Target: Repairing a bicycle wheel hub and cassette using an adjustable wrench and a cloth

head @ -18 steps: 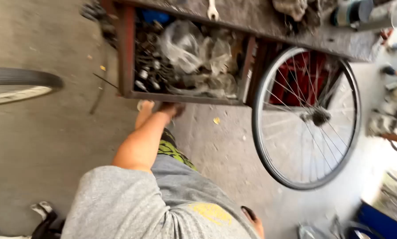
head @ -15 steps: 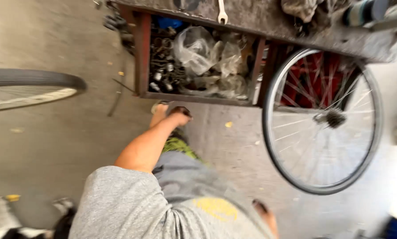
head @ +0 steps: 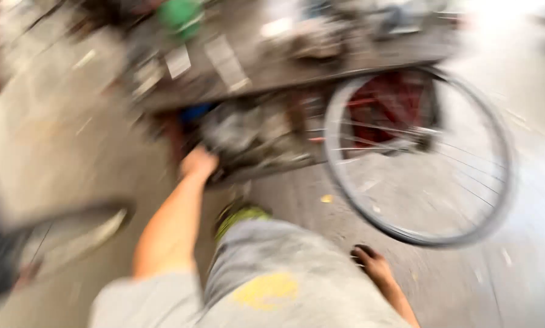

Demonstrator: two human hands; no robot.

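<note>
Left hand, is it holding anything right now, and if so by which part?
Cannot be told. The left hand reaches to the lower edge of the cluttered shelf under the workbench, but the head view is too blurred to show a grip.

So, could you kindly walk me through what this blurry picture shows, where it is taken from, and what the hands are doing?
The camera sits on a person's head and looks down, so you see their own body: grey shorts at the bottom. The left hand reaches forward to the open shelf of a cluttered workbench; the blur hides whether it holds anything. The right hand is low beside the leg, with something dark at its fingers that cannot be made out. A bicycle wheel stands against the bench on the concrete floor. The bench top carries blurred tools and a green object.
</note>
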